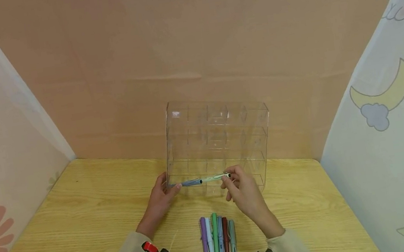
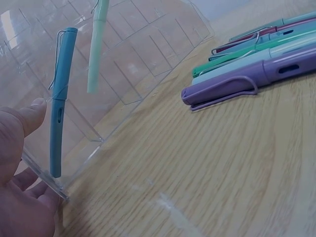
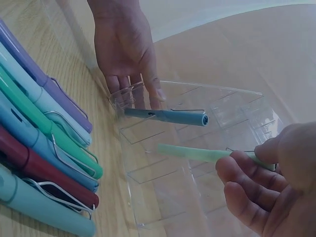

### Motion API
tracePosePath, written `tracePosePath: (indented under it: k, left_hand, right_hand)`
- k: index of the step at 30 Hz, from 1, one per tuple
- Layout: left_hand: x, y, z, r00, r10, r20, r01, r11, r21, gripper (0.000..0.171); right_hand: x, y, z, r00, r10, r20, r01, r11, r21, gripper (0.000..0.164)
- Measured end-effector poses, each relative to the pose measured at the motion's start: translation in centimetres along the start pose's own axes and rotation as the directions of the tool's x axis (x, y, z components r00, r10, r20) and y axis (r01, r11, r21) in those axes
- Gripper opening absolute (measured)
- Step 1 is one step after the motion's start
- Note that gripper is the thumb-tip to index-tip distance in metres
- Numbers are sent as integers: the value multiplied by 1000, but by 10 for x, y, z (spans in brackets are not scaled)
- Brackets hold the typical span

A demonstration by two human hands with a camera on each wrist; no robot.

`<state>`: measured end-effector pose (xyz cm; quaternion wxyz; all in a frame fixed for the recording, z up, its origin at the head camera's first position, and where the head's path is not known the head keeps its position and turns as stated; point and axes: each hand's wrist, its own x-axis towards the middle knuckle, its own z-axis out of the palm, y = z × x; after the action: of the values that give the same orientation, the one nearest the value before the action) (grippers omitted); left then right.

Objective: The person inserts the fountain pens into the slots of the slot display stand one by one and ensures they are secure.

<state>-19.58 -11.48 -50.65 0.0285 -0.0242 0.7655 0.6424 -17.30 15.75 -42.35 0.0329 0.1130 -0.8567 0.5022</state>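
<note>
A clear plastic rack (image 1: 217, 143) with small compartments stands tilted back on the wooden table. My left hand (image 1: 160, 203) grips its lower left corner, thumb at the front and fingers curled behind the edge. A blue pen (image 3: 180, 117) with a wire clip lies across the lowest row, beside the left thumb. Between thumb and fingers, my right hand (image 1: 245, 191) pinches a mint green pen (image 3: 190, 151) by its clip end. This pen is held level in front of the rack, its free end close to the blue pen in the head view.
Several clipped pens lie side by side on the table (image 1: 103, 228) in front of the rack, among them a purple pen (image 1: 205, 247), a green pen (image 1: 216, 241) and a dark red pen (image 1: 226, 246). An orange-brown backdrop (image 1: 188, 36) hangs behind; printed sheets flank both sides.
</note>
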Motion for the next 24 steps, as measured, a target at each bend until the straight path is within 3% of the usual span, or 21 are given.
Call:
tracePosePath:
  k: [24]
  left_hand:
    - [0, -3, 0, 1000, -4, -2, 4, 1000, 9, 80]
  right_hand:
    - [5, 6, 24, 998, 16, 65, -15, 1000, -13, 25]
